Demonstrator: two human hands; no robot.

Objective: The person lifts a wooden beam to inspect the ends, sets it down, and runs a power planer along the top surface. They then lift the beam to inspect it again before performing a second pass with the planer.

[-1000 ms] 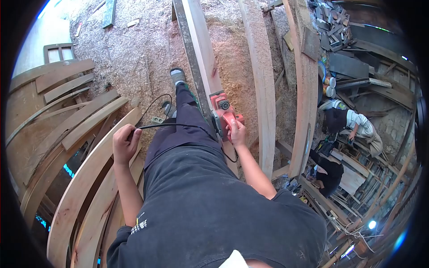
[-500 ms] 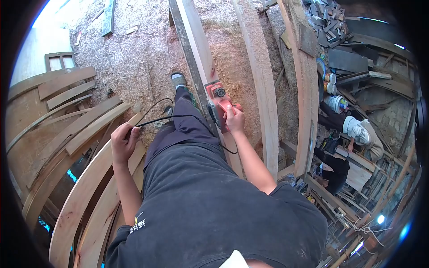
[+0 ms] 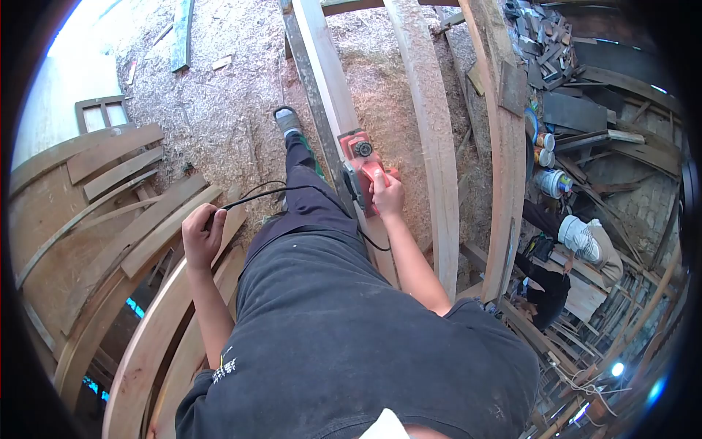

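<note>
A red electric planer (image 3: 356, 157) rests on a long pale wooden beam (image 3: 327, 69). My right hand (image 3: 387, 196) is wrapped round the planer's rear handle. Off to the left, my left hand (image 3: 203, 228) is closed on a black power cable (image 3: 263, 192), which it holds up away from the beam. The cable runs across my legs toward the planer, and a loop of it hangs by the beam below the tool. A dark, narrow board (image 3: 311, 95) lies along the beam's left side.
Curved boards (image 3: 157, 322) are stacked at the left. More long beams (image 3: 431, 124) lie to the right of the planer. Shavings (image 3: 212, 95) cover the ground. Buckets (image 3: 550, 181) and two other people (image 3: 585, 238) are at the far right.
The view has shifted slightly, and the surroundings appear a little farther right. The foot ahead sits slightly higher and farther left in view. Both hands keep their holds.
</note>
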